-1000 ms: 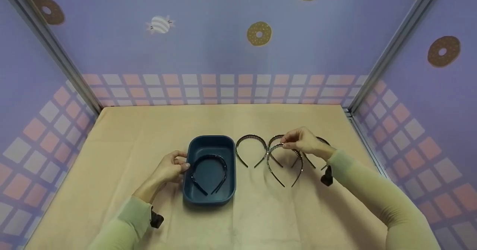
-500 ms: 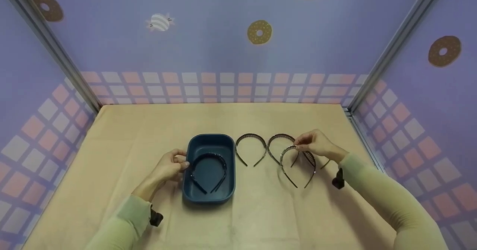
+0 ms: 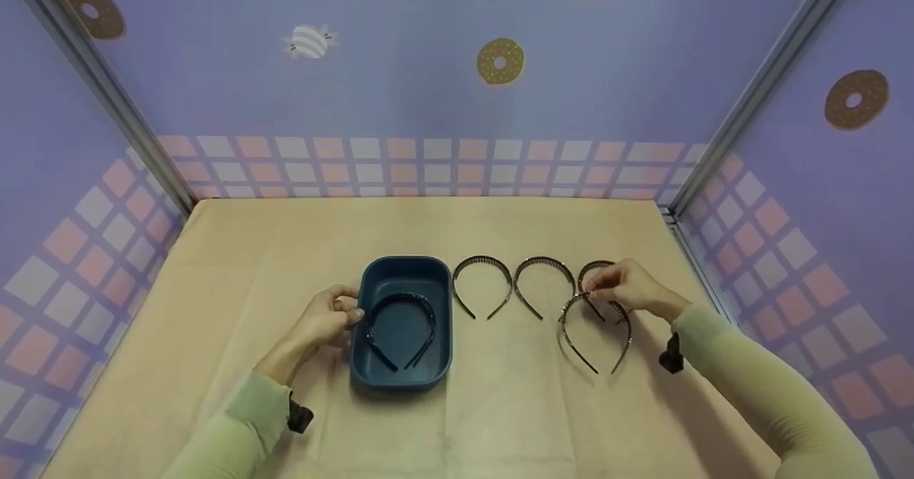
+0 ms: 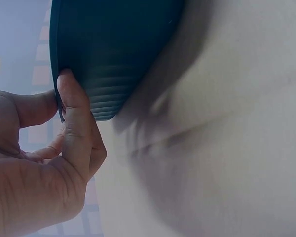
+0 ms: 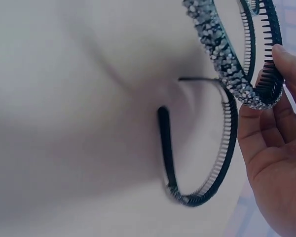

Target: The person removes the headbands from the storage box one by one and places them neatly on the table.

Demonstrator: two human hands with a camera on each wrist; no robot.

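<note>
Sparkly headband [image 5: 221,54] — clamped in R fingers [image 5: 251,128] — w/ L fingers [image 4: 76,131] gripping blue tray [image 3: 405,273] by its rim.

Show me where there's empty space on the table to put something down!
There's bare tablecloth behind the blue tray, up to the back wall; left of the left hand; and in front of the tray, between the left sleeve and right sleeve. It's crowded right of the tray: a row of headbands, and the right hand holding a glittery headband.
</note>
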